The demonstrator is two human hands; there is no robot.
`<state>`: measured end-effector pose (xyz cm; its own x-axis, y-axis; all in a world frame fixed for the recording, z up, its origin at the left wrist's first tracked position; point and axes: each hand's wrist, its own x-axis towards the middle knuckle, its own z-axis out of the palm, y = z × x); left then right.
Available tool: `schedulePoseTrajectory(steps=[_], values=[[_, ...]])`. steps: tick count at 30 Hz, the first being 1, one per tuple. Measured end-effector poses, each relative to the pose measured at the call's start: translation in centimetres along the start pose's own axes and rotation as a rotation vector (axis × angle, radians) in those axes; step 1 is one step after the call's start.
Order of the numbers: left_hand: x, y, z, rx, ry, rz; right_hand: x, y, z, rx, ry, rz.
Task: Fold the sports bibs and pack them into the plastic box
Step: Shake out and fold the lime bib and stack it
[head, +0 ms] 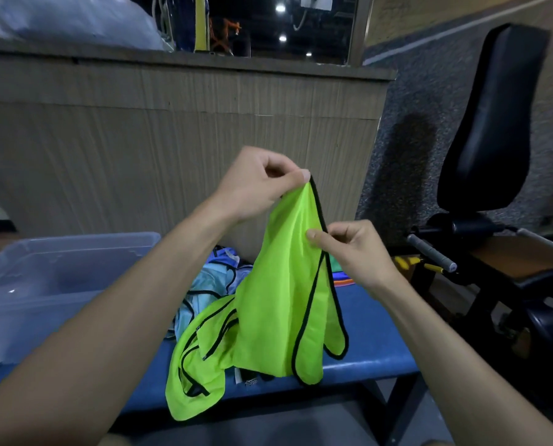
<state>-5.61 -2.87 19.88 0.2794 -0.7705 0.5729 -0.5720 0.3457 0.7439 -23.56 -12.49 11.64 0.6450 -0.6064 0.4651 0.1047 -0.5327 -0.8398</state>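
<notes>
A neon-green sports bib [278,300] with black trim hangs above the blue bench [374,349]. My left hand [259,185] pinches its top corner, held highest. My right hand [355,249] pinches the black-trimmed edge a little lower, to the right. The bib's lower part drapes over the bench's front edge. Behind it lies a heap of light-blue bibs [217,281], and a bit of green and orange fabric [341,278] shows past my right wrist. A clear plastic box [59,268] stands open on the bench at the left, partly hidden by my left forearm.
A wood-panelled counter wall [172,130] rises right behind the bench. To the right stands black gym equipment with a padded backrest [493,123] and a grey handle [429,252]. Grey floor shows below the bench.
</notes>
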Motion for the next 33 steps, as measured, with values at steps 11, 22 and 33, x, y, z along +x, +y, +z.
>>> schedulePoseTrajectory(steps=[11,22,33], values=[[0.7,1.1,-5.4,0.275,0.288,0.142,-0.8,1.6,-1.3,-0.227,0.01,-0.057],[-0.6,0.0,-10.1,0.285,0.52,0.1,-1.9,4.9,-4.3,-0.218,0.077,0.051],[-2.3,2.9,-12.2,0.035,0.529,0.11,3.3,-3.0,-9.5,0.013,0.445,-0.109]])
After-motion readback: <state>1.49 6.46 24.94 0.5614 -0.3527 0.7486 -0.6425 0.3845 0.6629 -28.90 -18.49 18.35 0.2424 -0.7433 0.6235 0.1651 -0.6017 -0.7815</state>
